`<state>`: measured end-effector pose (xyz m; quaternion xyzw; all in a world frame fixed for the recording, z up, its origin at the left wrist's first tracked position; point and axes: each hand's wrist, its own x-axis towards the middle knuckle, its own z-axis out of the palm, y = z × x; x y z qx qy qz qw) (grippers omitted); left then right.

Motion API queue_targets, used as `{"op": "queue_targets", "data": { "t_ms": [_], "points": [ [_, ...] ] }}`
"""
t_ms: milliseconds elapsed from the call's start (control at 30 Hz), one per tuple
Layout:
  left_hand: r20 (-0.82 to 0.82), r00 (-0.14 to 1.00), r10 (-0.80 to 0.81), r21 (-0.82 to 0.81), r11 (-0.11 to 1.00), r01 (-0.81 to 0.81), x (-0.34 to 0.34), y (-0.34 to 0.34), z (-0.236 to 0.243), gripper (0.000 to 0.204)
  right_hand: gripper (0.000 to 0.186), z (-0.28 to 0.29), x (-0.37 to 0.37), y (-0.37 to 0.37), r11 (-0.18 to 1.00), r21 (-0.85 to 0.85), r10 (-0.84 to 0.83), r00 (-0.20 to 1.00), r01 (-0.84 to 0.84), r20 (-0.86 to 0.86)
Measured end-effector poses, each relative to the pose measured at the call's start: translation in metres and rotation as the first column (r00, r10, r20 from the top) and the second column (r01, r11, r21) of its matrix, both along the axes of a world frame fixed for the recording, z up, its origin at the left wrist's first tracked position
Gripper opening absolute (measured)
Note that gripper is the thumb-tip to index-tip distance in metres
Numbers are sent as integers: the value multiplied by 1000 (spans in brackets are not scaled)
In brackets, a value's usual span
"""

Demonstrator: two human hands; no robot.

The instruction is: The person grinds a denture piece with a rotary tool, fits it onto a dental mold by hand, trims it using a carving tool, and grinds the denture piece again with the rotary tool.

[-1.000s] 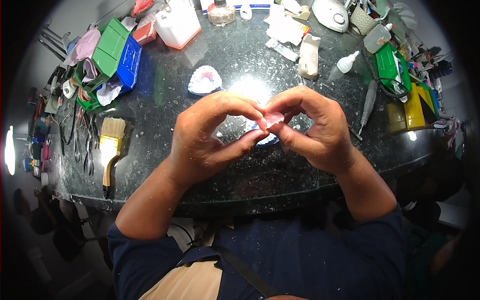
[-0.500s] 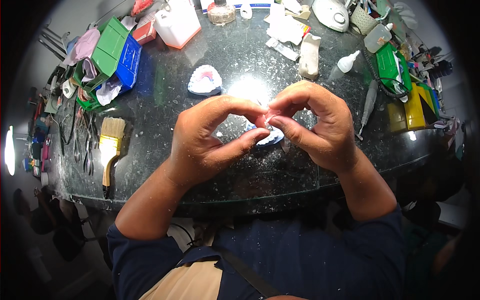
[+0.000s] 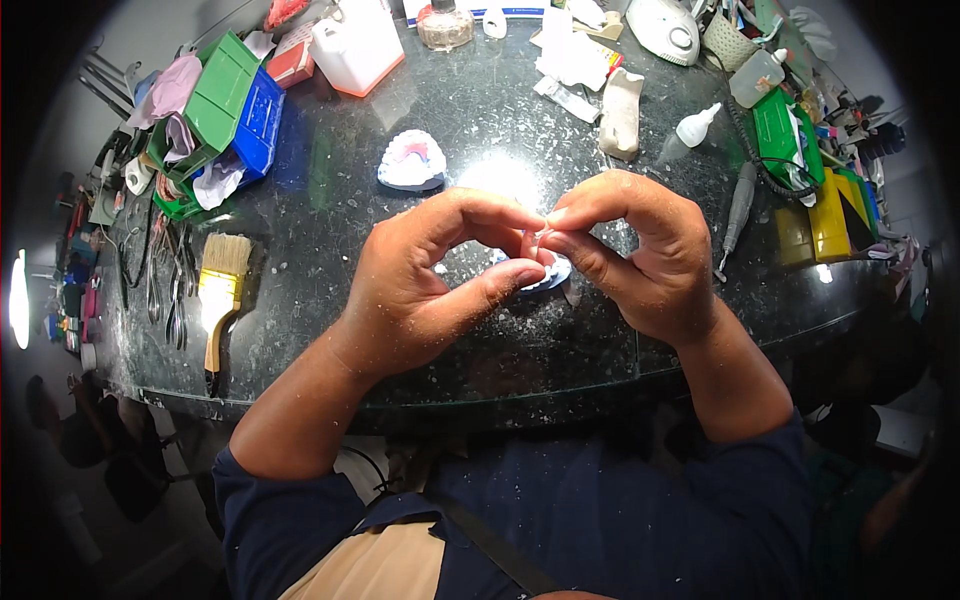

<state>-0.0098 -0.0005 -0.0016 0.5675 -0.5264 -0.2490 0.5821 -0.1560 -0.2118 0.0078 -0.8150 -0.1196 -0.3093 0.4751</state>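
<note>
We've got the right hand (image 3: pixel 652 255) in a tight pinch, thumb and index tips closed on a small pale pink piece (image 3: pixel 541 237), most of it hidden by the digits. Left hand (image 3: pixel 405 270) meets it from the other side: index tip at the piece, thumb tip lower and apart from the index, so we see a broad C. We can't tell how firmly, or if at all, that hand grips. Piece is over a dental cast (image 3: pixel 554 274), blue base, partly covered by the fingers; we can't tell whether they touch. Next out, just beyond the left hand, we have a second cast (image 3: pixel 413 163), blue base, white teeth, pink patch inside the arch, on the dark speckled bench (image 3: pixel 300 290). Left side: flat brush (image 3: pixel 223 257), bristles pointing away from us, metal hand tools (image 3: pixel 178 290) beside it, then a green bin (image 3: pixel 212 100) against a blue bin (image 3: pixel 257 122). Right side: grey handpiece (image 3: pixel 739 212) on a dark coiled cord, with a yellow bin (image 3: pixel 829 215) farther right. Far side, left to right: white jug (image 3: pixel 352 45) with reddish liquid low in it, glass jar (image 3: pixel 445 30), rough pale block (image 3: pixel 621 115), white dropper bottle (image 3: pixel 695 126) lying tilted.
</note>
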Motion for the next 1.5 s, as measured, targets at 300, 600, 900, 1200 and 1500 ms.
{"op": "queue_targets", "data": {
  "t_ms": [300, 600, 900, 1200, 1500],
  "points": [
    [112, 990, 81, -65, 995, -74, 5, -1, 6, 36, 26, 5, -1, -1, 961, -260, -52, 983, 97, 175],
    [273, 955, 115, -161, 984, -72, 8, -4, -4, 34, 31, 7, -1, -8, 967, -184, -167, 984, 177, 68],
    [157, 951, 265, -73, 964, -257, 10, -7, -3, 51, 19, 15, -8, -43, 864, -465, -408, 808, 191, -426],
    [40, 957, 288, -63, 956, -285, 7, -10, -1, 53, 26, -9, 3, -10, 823, -559, -409, 791, 105, -455],
    [245, 922, 300, -123, 953, -278, 10, -6, -6, 60, 12, -12, 0, -19, 717, -667, -509, 807, 204, -300]
  ]
}}
